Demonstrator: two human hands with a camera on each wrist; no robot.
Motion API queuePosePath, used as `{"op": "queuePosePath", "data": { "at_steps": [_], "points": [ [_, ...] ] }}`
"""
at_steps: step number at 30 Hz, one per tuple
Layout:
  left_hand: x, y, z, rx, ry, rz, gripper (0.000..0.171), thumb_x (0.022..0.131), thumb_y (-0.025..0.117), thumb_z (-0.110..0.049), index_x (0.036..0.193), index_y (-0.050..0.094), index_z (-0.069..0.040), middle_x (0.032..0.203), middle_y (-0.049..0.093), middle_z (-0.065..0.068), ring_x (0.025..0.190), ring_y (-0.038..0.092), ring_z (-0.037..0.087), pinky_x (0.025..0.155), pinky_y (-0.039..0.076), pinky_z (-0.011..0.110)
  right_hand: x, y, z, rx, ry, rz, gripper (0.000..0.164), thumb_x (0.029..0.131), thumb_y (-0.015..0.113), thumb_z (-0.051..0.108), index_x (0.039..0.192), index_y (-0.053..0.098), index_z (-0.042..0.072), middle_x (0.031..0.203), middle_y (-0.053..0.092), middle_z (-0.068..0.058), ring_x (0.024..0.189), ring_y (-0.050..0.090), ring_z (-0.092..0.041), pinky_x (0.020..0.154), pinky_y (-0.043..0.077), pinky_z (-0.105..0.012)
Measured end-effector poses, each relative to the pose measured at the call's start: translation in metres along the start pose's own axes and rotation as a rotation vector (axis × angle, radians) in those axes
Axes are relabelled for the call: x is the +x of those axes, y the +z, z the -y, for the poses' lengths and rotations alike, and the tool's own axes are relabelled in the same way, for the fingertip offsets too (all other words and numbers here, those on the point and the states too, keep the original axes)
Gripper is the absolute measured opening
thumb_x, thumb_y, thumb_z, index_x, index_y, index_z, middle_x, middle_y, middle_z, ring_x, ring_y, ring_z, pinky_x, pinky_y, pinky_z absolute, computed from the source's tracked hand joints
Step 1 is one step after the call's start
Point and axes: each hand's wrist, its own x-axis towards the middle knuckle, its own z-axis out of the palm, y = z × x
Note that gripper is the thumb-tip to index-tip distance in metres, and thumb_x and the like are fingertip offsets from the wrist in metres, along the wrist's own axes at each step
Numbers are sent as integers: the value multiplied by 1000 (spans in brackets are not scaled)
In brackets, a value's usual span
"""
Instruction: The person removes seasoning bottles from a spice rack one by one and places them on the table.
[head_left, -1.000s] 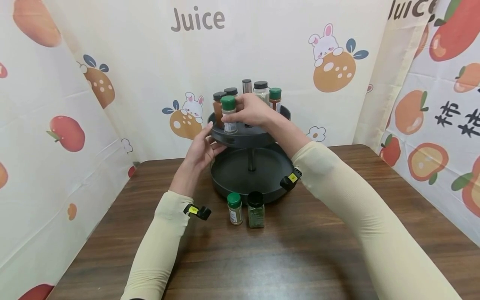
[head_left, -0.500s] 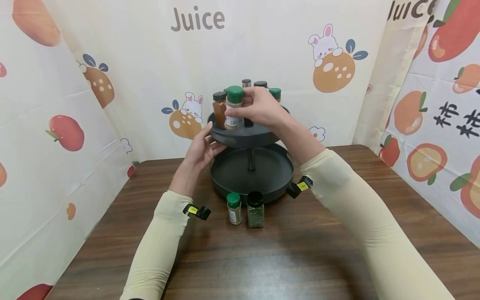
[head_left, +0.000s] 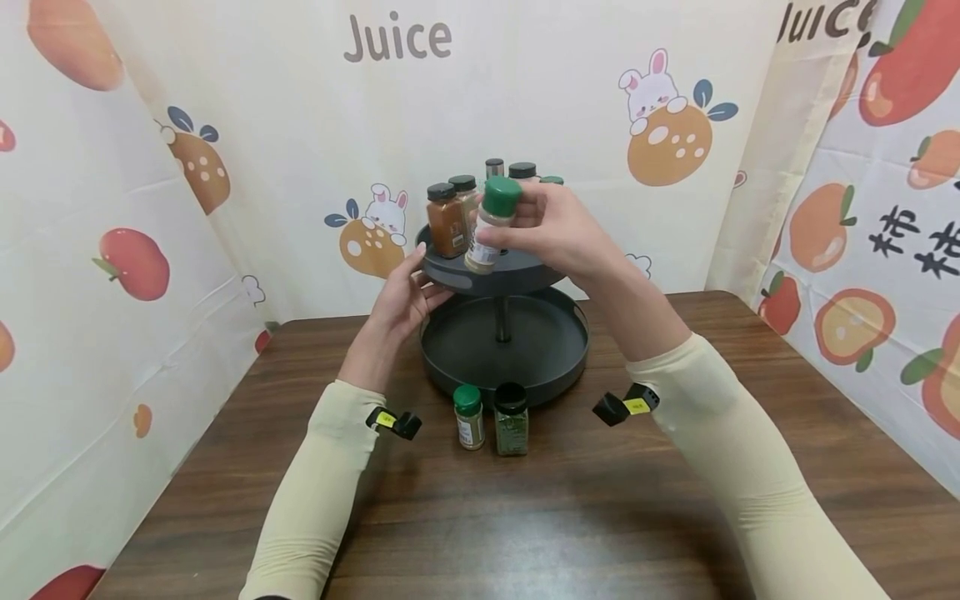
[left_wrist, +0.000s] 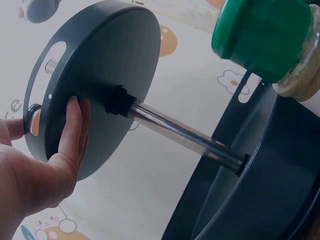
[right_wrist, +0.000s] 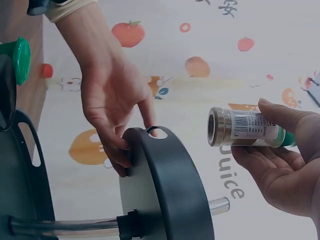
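Note:
My right hand [head_left: 562, 229] pinches a green-capped spice jar [head_left: 487, 242] between thumb and fingers, tilted, in front of the upper tray [head_left: 487, 282] of a black two-tier turntable rack. In the right wrist view this jar [right_wrist: 250, 125] shows a barcode label and pale contents. With my left hand [head_left: 397, 304] I grip the upper tray's left rim. The left wrist view has that thumb at the rim and the fingers [left_wrist: 72, 127] against the underside. A jar of orange-brown spice [head_left: 447, 227] stands upright on the upper tray, with several others partly hidden behind my right hand.
The rack's lower tray [head_left: 543, 337] sits on the wooden table [head_left: 585, 508]. Close in front stand a green-capped jar [head_left: 470, 425] and a black-capped jar of green herbs [head_left: 512, 432]. A fruit-printed curtain [head_left: 262, 100] encloses the back and sides.
My right hand has drawn the green-capped jar rightward, away from the orange-brown jar, and tilted it. The left hand keeps its place on the upper tray's rim.

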Motion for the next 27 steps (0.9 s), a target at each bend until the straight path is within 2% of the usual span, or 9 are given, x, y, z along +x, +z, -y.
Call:
{"op": "queuePosePath", "data": {
  "at_steps": [9,15,19,23,27],
  "points": [
    [1,1,0,1,-1,-11,63,98,57,-42,150,35,-13,139,47,24,92,71,25,78,63,34,-25,-9,-5,4,-67,27,45,85,77,10,126,61,0,120,69,-16,108,66,-20,104,49,-48],
    [1,0,1,-2,-1,-5,61,99,56,-41,149,37,-13,131,52,22,90,72,24,78,63,34,-43,-11,-9,25,-82,37,41,85,77,8,122,64,1,117,71,-13,106,67,-23,99,53,-42],
    [1,-1,2,-12,1,1,62,98,57,-41,149,37,-12,126,54,19,90,72,24,78,63,34,-52,-11,-12,11,-70,37,40,85,77,12,123,64,4,117,71,-12,105,67,-21,100,51,-45],
    [0,-1,2,3,4,7,61,99,56,-41,149,37,-13,126,55,18,91,72,24,79,62,33,-57,-11,-16,9,-72,37,39,86,76,10,123,64,5,117,71,-11,106,67,-21,101,50,-48],
    [1,-1,2,3,13,10,60,99,55,-41,150,36,-15,131,53,19,91,72,25,79,62,34,-61,-11,-20,27,-83,34,40,86,75,8,124,63,4,118,71,-11,107,66,-22,102,50,-46]
  ]
}}
